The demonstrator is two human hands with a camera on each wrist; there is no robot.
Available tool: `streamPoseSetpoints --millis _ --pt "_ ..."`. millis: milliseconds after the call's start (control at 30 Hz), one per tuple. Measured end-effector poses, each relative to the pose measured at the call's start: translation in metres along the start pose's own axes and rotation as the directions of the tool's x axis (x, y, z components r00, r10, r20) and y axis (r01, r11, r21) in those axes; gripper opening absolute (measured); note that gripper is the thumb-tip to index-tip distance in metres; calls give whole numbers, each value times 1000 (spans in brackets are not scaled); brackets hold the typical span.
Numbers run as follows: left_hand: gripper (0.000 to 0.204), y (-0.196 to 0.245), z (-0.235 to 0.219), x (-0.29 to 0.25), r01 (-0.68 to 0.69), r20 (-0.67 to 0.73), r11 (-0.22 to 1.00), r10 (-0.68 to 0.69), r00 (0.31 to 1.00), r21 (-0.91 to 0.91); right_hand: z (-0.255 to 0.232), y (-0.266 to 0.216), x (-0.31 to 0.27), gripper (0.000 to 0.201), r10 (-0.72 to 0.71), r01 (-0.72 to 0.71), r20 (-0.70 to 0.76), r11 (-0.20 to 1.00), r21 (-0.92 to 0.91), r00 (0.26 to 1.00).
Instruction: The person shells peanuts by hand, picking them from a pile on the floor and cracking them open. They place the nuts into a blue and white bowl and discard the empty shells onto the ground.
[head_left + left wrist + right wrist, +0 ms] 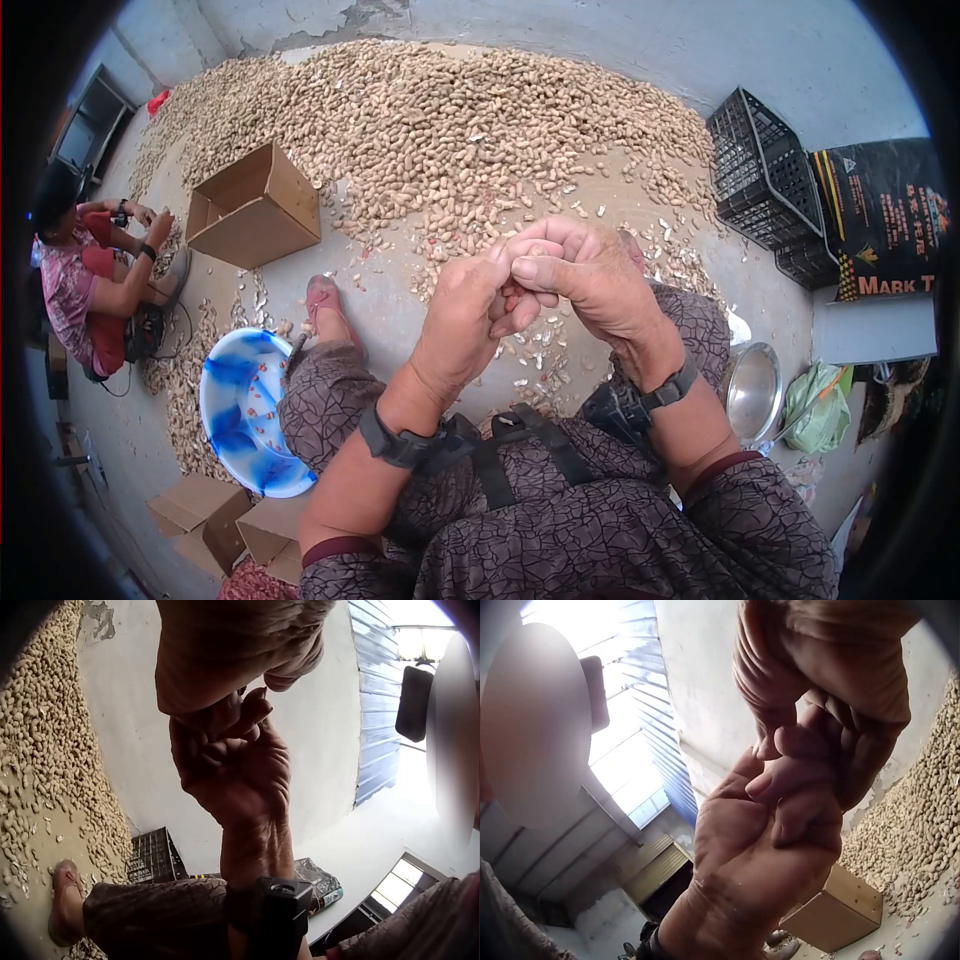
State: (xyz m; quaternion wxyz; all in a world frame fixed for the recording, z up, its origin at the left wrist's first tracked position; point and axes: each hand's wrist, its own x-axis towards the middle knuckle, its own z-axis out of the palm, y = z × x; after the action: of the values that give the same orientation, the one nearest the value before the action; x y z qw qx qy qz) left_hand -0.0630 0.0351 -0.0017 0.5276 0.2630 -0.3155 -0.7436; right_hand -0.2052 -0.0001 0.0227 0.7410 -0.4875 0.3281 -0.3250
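Observation:
Both hands meet in front of the lap in the head view. My left hand (455, 325) has its fingers curled around a few reddish peanut kernels (511, 298), partly visible in the palm. Against it, my right hand (590, 280) bends its thumb and fingers inward, pinching at a peanut mostly hidden by the fingertips. In the left wrist view the right hand (240, 776) shows palm side, its fingertips at the other hand's. The left hand (769, 840) lies palm up in the right wrist view, fingers curled in. Beyond the hands spreads a large heap of unshelled peanuts (420, 130).
A blue and white basin (225, 385) with some kernels stands beside the left leg. An open cardboard box (255, 215) sits before the heap. At right are a black crate (765, 170) and a steel bowl (752, 390). Another person (100, 270) sits at far left.

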Motion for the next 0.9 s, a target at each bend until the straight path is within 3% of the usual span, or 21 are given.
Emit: streamPoseSetpoints --millis 33,100,133,400,633,700,767,900 --pt "31 -1 1 -1 -1 1 1000 1 1000 2 -1 0 0 24 1 -2 11 1000 27 1000" --pt "35 -6 4 -2 -66 -48 970 79 996 235 -5 10 3 23 -52 52 -15 998 -22 999" --pt "35 -7 4 -2 -66 -47 970 79 996 235 -6 14 4 22 -102 99 -40 993 -71 994" --pt "26 -9 8 -3 -68 -131 927 125 983 369 -1 17 4 19 -104 104 -85 995 -4 991" --pt "28 -9 5 -1 -48 -140 956 92 986 290 -4 16 8 20 -86 90 -45 992 90 995" --pt "29 -4 4 0 -29 -92 998 23 995 -59 0 6 5 21 -61 63 -21 992 112 998" --pt "30 2 10 -1 -34 -64 999 31 997 -41 0 3 4 22 -35 34 5 991 129 999" --pt "36 -2 6 2 -39 -68 999 41 997 29 3 -2 1 25 -64 64 4 998 -28 998"
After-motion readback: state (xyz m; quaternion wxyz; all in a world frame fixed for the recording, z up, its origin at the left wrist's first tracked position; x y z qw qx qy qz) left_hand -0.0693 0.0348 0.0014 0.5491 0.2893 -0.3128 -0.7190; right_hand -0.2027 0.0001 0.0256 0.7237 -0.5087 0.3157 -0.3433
